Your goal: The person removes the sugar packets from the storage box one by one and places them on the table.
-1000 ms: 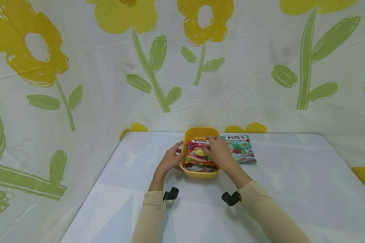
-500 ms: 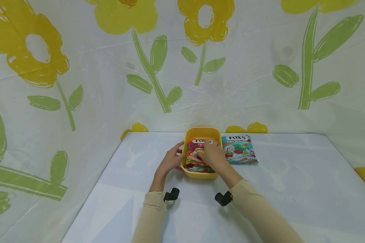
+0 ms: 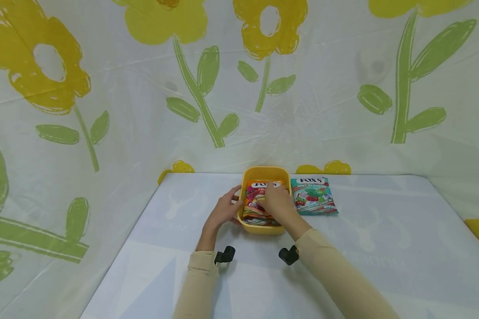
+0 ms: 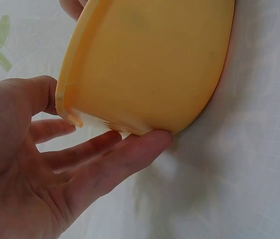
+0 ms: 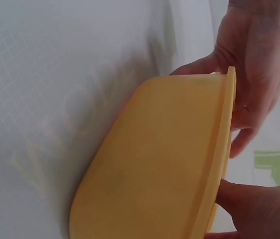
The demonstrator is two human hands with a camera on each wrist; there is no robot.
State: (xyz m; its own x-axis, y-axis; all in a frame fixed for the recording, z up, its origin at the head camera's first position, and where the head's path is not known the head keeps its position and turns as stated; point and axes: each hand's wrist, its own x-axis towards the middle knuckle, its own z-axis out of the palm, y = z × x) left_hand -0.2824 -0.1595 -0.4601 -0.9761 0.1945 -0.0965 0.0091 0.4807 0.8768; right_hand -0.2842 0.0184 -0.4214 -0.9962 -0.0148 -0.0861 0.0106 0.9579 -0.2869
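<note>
1. The yellow plastic tub with rounded corners [image 3: 259,231] stands near the far edge of the pale patterned table [image 3: 423,266], between my two hands.
2. My left hand [image 3: 223,207] grips the tub's left side: the thumb is bent at the rim, the other fingers, spread slightly apart, lie along the outside.
3. My right hand [image 3: 279,201] reaches over the tub's right side, fingers on the glossy red-and-orange candy packet [image 3: 253,195] inside. Its fingertips are partly hidden, so I cannot tell how far they are spread, or whether they pinch or only press.
4. Under that packet, towards me, the edge of another shiny packet [image 3: 259,220] shows; I cannot read it.
5. A teal candy packet [image 3: 315,197] lies flat just beside the tub, to my right.
6. Both the red-and-orange and teal packets say "FOX'S". Below that, the teal one reads "MINT BLOSSOM"; the other shows "FRU", the rest covered by my fingers.
</note>
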